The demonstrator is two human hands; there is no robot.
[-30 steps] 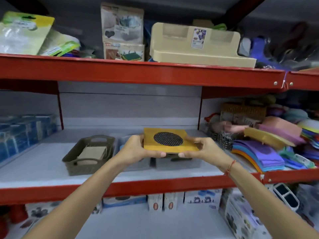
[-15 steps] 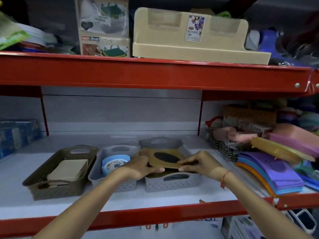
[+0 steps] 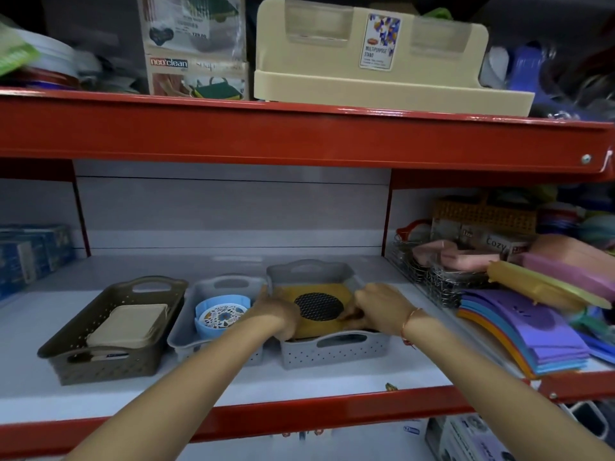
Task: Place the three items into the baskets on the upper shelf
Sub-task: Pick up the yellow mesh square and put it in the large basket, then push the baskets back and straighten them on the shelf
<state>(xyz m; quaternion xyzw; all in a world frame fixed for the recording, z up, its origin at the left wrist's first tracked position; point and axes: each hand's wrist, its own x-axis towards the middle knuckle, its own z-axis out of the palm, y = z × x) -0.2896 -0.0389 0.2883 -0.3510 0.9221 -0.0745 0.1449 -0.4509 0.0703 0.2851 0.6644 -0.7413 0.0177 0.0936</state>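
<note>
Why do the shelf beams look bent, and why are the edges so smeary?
Head view: the wide-angle lens bows the red beam; the far left and right edges are blurred, while the yellow mat and grey basket at centre stay fairly sharp; glare streaks the beam's top near the cream stand.

We see the yellow square item (image 3: 319, 307) with its black mesh circle lying in the right grey basket (image 3: 332, 351), our left hand (image 3: 278, 316) on its 9 o'clock edge, right hand (image 3: 382, 307) at 3 o'clock. At 9 o'clock: middle grey basket (image 3: 189, 327) with a blue round item (image 3: 221, 316), then brown basket (image 3: 103, 367) with a beige item (image 3: 128, 324).
</note>
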